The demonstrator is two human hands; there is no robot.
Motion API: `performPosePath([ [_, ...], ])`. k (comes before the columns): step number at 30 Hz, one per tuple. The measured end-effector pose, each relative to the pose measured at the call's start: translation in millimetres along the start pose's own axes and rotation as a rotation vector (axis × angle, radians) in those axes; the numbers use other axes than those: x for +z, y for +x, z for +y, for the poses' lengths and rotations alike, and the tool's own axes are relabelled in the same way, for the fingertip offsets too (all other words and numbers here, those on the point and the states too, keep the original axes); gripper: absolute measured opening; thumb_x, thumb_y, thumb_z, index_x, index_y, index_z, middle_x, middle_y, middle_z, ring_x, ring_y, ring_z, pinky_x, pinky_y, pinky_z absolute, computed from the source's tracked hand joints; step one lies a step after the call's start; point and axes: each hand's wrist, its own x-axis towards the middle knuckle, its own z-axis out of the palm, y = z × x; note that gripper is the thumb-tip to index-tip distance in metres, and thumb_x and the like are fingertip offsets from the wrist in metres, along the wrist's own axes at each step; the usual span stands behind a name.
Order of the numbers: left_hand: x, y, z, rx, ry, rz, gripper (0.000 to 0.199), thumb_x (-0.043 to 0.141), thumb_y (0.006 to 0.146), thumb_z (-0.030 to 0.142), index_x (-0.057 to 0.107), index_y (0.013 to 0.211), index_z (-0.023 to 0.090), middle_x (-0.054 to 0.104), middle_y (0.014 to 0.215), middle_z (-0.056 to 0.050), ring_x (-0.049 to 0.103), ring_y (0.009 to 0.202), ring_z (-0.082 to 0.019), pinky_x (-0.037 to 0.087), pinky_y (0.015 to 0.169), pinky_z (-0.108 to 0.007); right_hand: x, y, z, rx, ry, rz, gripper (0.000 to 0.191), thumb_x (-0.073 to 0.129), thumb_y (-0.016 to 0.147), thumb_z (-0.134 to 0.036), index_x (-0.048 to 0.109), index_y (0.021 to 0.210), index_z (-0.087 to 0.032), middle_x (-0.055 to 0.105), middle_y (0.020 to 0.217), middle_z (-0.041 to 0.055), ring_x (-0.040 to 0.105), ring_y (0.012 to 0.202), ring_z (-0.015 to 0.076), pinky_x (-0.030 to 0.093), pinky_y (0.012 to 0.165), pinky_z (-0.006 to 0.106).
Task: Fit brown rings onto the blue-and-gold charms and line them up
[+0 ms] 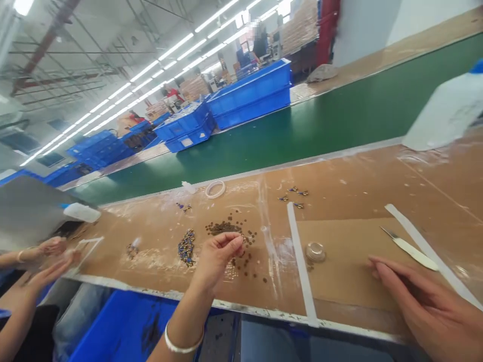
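Observation:
My left hand (pixel 222 247) is closed in a pinch at the near edge of a pile of small dark discs (pixel 225 227). Whatever is between its thumb and forefinger is too small to make out. Left of it lies a heap of small blue and gold pieces (pixel 186 248). My right hand (pixel 422 296) rests low over the brown board (pixel 350 281), fingers loosely extended and apparently holding nothing. Just beyond its fingers is a knife with a pale handle (pixel 415 254). A small clear round dish (pixel 315 252) sits farther left on the board.
White tape strips (pixel 301 266) border the board. Several blue-gold pieces (pixel 293 193), a tape roll (pixel 215 189) and a white bottle (pixel 445 113) lie farther back. Behind runs a green belt (pixel 241 146) with blue crates (pixel 249 95) beyond. At far left are a co-worker's hands (pixel 51 261).

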Motion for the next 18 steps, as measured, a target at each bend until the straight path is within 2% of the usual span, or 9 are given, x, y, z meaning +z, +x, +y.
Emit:
performPosePath([
  [3, 37.7, -24, 0, -0.209, -0.32, -0.042, 0.036, 0.092, 0.056, 0.035, 0.075, 0.079, 0.014, 0.071, 0.067, -0.002, 0.065, 0.062, -0.01, 0.055, 0.061, -0.021, -2, 5, -12, -0.112, 0.017, -0.007, 0.019, 0.058, 0.092, -0.043, 0.072, 0.091, -0.03, 0.075, 0.085, -0.0003, 0.072, 0.075, 0.0203, 0.058, 0.068, 0.031],
  [6, 59.7, -35, 1, -0.337, -0.452, -0.07, 0.035, 0.095, 0.052, 0.028, 0.075, 0.077, 0.014, 0.069, 0.065, -0.002, 0.064, 0.061, -0.01, 0.055, 0.054, -0.019, -3, 9, -15, -0.128, 0.064, -0.008, 0.016, 0.056, 0.094, -0.037, 0.071, 0.096, -0.029, 0.074, 0.087, -0.0012, 0.071, 0.073, 0.0173, 0.058, 0.071, 0.029],
  [13, 77.0, -40, 5, -0.399, -0.446, -0.096, 0.031, 0.094, 0.056, 0.026, 0.075, 0.076, 0.013, 0.069, 0.07, -0.002, 0.062, 0.063, -0.009, 0.052, 0.045, -0.014, -4, 9, -15, -0.119, 0.12, -0.019, 0.013, 0.057, 0.094, -0.027, 0.069, 0.098, -0.028, 0.073, 0.089, -0.0009, 0.07, 0.076, 0.0157, 0.057, 0.074, 0.028],
  [18, 85.5, -41, 8, -0.408, -0.392, -0.074, 0.036, 0.095, 0.05, 0.027, 0.076, 0.076, 0.012, 0.069, 0.066, -0.002, 0.059, 0.055, -0.007, 0.055, 0.048, -0.016, -4, 10, -16, -0.129, 0.126, -0.009, 0.013, 0.057, 0.095, -0.024, 0.069, 0.099, -0.026, 0.073, 0.09, -0.0007, 0.07, 0.077, 0.0151, 0.057, 0.074, 0.028],
])
